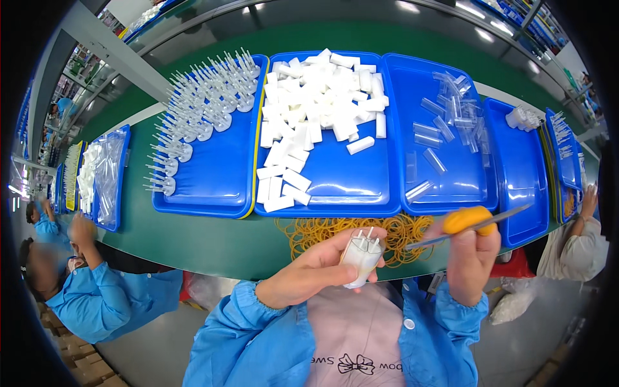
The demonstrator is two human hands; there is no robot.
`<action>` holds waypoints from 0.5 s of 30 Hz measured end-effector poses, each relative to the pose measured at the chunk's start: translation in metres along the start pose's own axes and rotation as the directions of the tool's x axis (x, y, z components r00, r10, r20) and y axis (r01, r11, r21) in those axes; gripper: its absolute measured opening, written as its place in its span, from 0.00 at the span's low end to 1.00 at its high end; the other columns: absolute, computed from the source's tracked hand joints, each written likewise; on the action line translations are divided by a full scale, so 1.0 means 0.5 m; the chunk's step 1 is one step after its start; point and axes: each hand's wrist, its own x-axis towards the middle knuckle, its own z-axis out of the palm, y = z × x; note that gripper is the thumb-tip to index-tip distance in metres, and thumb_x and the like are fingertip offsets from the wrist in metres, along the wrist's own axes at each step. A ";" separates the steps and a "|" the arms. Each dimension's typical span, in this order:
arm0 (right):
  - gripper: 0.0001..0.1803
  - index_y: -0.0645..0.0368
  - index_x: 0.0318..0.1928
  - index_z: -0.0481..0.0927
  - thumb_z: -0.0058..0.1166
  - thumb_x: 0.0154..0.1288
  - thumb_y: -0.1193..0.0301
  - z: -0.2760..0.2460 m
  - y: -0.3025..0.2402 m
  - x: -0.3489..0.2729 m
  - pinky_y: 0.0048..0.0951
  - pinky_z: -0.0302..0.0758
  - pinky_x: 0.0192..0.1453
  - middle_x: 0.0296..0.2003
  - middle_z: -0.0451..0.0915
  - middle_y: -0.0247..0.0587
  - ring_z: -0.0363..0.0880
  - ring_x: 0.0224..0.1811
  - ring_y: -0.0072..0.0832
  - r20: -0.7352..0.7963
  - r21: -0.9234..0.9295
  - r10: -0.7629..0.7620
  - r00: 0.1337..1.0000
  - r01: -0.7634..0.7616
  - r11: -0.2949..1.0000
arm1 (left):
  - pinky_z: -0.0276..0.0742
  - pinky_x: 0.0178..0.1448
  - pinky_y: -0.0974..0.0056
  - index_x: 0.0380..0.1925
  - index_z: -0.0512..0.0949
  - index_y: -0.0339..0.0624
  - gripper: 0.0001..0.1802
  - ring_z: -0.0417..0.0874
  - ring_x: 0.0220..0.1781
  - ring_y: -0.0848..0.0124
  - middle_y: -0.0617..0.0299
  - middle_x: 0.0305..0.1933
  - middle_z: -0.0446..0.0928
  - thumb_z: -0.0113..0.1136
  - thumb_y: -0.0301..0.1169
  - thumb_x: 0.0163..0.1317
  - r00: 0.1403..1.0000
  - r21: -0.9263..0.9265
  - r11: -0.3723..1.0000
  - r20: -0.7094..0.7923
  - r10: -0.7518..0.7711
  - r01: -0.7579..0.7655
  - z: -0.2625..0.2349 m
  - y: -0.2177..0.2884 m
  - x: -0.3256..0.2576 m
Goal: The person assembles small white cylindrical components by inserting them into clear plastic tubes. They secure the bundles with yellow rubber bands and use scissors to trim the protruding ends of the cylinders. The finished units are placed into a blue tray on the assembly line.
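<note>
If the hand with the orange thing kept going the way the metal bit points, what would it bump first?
Probably the white bundle in the left hand. The right hand holds an orange-handled tool whose tip aims left toward it, over the rubber bands. Depth is hard to judge.

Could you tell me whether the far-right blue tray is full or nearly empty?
Nearly empty: the far-right blue plastic tray shows mostly bare blue floor, with only a small cluster of white pieces at its far end.

Blue trays (335, 193), yellow rubber bands (322, 235)

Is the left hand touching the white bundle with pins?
Touching. The head view shows the left hand wrapped around the white bundle, fingers on its side.
</note>
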 end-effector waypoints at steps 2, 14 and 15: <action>0.11 0.68 0.40 0.74 0.47 0.68 0.70 0.019 -0.004 0.017 0.29 0.75 0.45 0.33 0.79 0.45 0.79 0.36 0.28 0.089 0.046 0.031 0.996 -0.035 0.998 | 0.72 0.47 0.66 0.66 0.52 0.36 0.39 0.74 0.50 0.67 0.55 0.52 0.69 0.57 0.37 0.59 1.000 0.006 1.000 -0.006 -0.017 0.017 0.005 0.002 -0.002; 0.13 0.66 0.42 0.74 0.47 0.70 0.67 0.035 0.014 0.038 0.23 0.74 0.40 0.34 0.78 0.41 0.77 0.34 0.22 0.223 0.058 0.088 0.971 -0.103 0.993 | 0.66 0.57 0.68 0.68 0.50 0.39 0.44 0.71 0.51 0.74 0.60 0.53 0.69 0.64 0.37 0.56 0.999 0.051 0.998 0.018 0.041 -0.042 0.002 0.001 -0.006; 0.13 0.66 0.42 0.74 0.47 0.70 0.67 0.034 0.015 0.039 0.23 0.74 0.40 0.34 0.78 0.41 0.77 0.34 0.22 0.222 0.055 0.079 0.972 -0.093 0.994 | 0.65 0.57 0.68 0.67 0.51 0.39 0.44 0.71 0.51 0.74 0.60 0.53 0.69 0.64 0.38 0.56 0.999 0.044 0.998 0.013 0.038 -0.038 0.001 0.000 -0.006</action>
